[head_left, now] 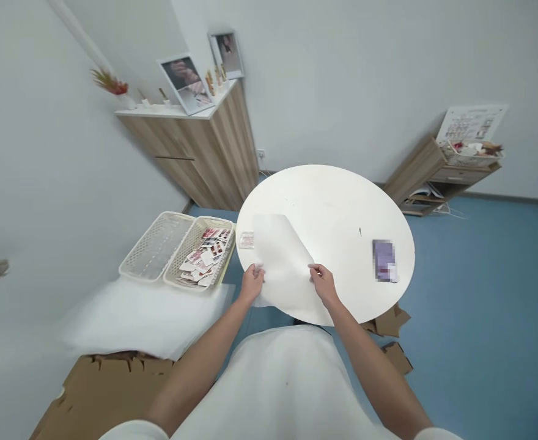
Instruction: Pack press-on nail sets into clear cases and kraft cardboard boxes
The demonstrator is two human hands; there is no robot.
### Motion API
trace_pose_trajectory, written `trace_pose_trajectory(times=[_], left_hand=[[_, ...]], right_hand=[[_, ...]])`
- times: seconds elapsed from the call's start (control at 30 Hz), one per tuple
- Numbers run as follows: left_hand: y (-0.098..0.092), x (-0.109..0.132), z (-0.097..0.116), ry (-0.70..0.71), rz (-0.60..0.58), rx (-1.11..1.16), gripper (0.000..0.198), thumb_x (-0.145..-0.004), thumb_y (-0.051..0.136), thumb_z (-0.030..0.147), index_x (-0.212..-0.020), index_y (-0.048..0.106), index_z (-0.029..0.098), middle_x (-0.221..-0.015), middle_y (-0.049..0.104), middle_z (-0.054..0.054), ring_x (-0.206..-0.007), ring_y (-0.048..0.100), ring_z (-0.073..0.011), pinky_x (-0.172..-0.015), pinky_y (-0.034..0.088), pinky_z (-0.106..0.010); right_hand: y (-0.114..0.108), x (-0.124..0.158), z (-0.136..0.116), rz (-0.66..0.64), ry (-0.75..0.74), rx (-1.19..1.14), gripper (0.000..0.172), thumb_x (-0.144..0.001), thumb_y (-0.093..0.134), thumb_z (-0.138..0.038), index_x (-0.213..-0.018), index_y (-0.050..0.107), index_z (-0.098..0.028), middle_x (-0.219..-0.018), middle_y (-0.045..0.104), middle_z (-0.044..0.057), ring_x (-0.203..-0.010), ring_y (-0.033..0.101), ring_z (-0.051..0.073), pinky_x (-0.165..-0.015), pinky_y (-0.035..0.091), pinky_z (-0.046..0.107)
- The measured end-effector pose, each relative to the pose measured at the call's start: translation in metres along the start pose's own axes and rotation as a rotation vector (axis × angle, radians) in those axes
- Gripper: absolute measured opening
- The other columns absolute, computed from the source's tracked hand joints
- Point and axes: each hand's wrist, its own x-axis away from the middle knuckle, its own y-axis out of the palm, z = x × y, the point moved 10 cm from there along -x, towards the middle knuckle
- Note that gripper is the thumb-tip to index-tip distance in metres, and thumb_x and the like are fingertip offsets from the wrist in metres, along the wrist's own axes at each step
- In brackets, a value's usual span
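Observation:
Between my two hands a thin white sheet [280,256] is held by its side edges over the near left part of the round white table [337,208]. My left hand [252,283] pinches the sheet's left edge. At its right edge, my right hand [323,283] grips it between thumb and fingers. The sheet looks translucent; whether it is paper or plastic foam I cannot tell. Beside its upper left edge lies a small clear packet [246,240] with faint reddish print.
Left of the table stand a white basket [177,275] of printed cards and another basket [136,244], beside a white sheet stack [150,311]. A blurred purple item [383,260] lies on the table's right. Cardboard [108,397] sits low left; a wooden cabinet [227,146] stands behind.

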Motion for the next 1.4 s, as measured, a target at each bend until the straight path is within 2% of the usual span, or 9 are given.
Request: trace_pose_trajectory(times=[0.17, 0.43, 0.63, 0.77, 0.87, 0.97, 1.07, 1.2, 1.4], left_hand=[[0.058, -0.007, -0.020, -0.114, -0.108, -0.034, 0.024, -0.068, 0.056, 0.026, -0.090, 0.056, 0.016, -0.075, 0.061, -0.003, -0.058, 0.055, -0.0125, -0.062, 0.045, -0.027], [0.085, -0.011, -0.040, -0.169, -0.147, -0.262, 0.039, -0.063, 0.062, 0.028, -0.099, 0.054, 0.016, -0.072, 0.058, -0.002, -0.067, 0.056, -0.0167, -0.070, 0.043, -0.032], [0.096, -0.015, -0.028, -0.112, -0.185, -0.396, 0.038, -0.065, 0.059, 0.028, -0.101, 0.054, 0.017, -0.071, 0.055, -0.002, -0.068, 0.054, -0.0178, -0.070, 0.042, -0.032], [0.098, -0.015, -0.026, -0.100, -0.192, -0.438, 0.039, -0.068, 0.057, 0.029, -0.105, 0.052, 0.017, -0.074, 0.055, -0.003, -0.071, 0.054, -0.0186, -0.072, 0.042, -0.033], [0.097, -0.012, -0.020, -0.062, -0.181, -0.460, 0.047, -0.070, 0.055, 0.028, -0.114, 0.046, 0.016, -0.088, 0.056, -0.007, -0.080, 0.055, -0.0198, -0.076, 0.043, -0.035], [0.098, -0.002, 0.004, 0.152, -0.176, -0.514, 0.054, -0.072, 0.054, 0.028, -0.123, 0.038, 0.017, -0.118, 0.047, -0.013, -0.107, 0.046, -0.0245, -0.091, 0.036, -0.041], [0.113, 0.019, 0.019, 0.342, -0.323, -0.635, 0.047, -0.074, 0.053, 0.027, -0.120, 0.043, 0.021, -0.131, 0.039, -0.010, -0.125, 0.029, -0.0263, -0.103, 0.021, -0.042], [0.128, 0.039, 0.007, 0.370, -0.507, -0.805, 0.041, -0.074, 0.052, 0.025, -0.115, 0.049, 0.025, -0.134, 0.038, -0.007, -0.128, 0.024, -0.0268, -0.105, 0.016, -0.043], [0.129, 0.042, -0.001, 0.378, -0.518, -0.856, 0.044, -0.077, 0.049, 0.026, -0.121, 0.045, 0.025, -0.138, 0.032, -0.006, -0.130, 0.019, -0.0249, -0.105, 0.011, -0.043]], right_hand=[[-0.059, -0.011, 0.046, 0.099, 0.091, 0.085, 0.032, -0.069, 0.049, -0.039, -0.091, 0.058, -0.018, -0.072, 0.059, 0.002, -0.058, 0.053, 0.015, -0.057, 0.043, 0.029], [-0.092, -0.015, 0.079, 0.170, 0.135, 0.386, 0.040, -0.075, 0.043, -0.032, -0.113, 0.049, -0.021, -0.076, 0.061, 0.002, -0.069, 0.057, 0.017, -0.064, 0.043, 0.030], [-0.087, -0.009, 0.054, 0.244, -0.013, 0.697, 0.056, -0.079, 0.036, -0.030, -0.133, 0.025, -0.016, -0.115, 0.050, 0.012, -0.102, 0.049, 0.024, -0.080, 0.040, 0.036], [-0.043, 0.002, 0.045, 0.027, -0.226, 0.923, 0.052, -0.079, 0.042, -0.030, -0.129, 0.032, -0.020, -0.132, 0.037, 0.012, -0.121, 0.031, 0.027, -0.096, 0.027, 0.041], [-0.024, 0.009, 0.058, -0.080, -0.221, 1.033, 0.052, -0.078, 0.045, -0.033, -0.127, 0.035, -0.021, -0.138, 0.030, 0.011, -0.126, 0.024, 0.029, -0.098, 0.020, 0.046], [-0.021, 0.008, 0.066, -0.081, -0.200, 1.063, 0.052, -0.078, 0.044, -0.034, -0.128, 0.034, -0.021, -0.140, 0.026, 0.012, -0.128, 0.021, 0.029, -0.098, 0.017, 0.048], [-0.024, 0.003, 0.066, -0.079, -0.201, 1.056, 0.053, -0.079, 0.043, -0.035, -0.128, 0.033, -0.021, -0.141, 0.026, 0.012, -0.128, 0.021, 0.029, -0.098, 0.016, 0.049], [-0.029, -0.004, 0.063, -0.065, -0.197, 1.070, 0.053, -0.079, 0.043, -0.034, -0.129, 0.032, -0.021, -0.141, 0.025, 0.013, -0.128, 0.021, 0.028, -0.097, 0.017, 0.049], [-0.029, -0.006, 0.063, -0.079, -0.191, 1.111, 0.053, -0.078, 0.042, -0.034, -0.128, 0.033, -0.020, -0.141, 0.024, 0.013, -0.129, 0.020, 0.028, -0.097, 0.016, 0.049]])
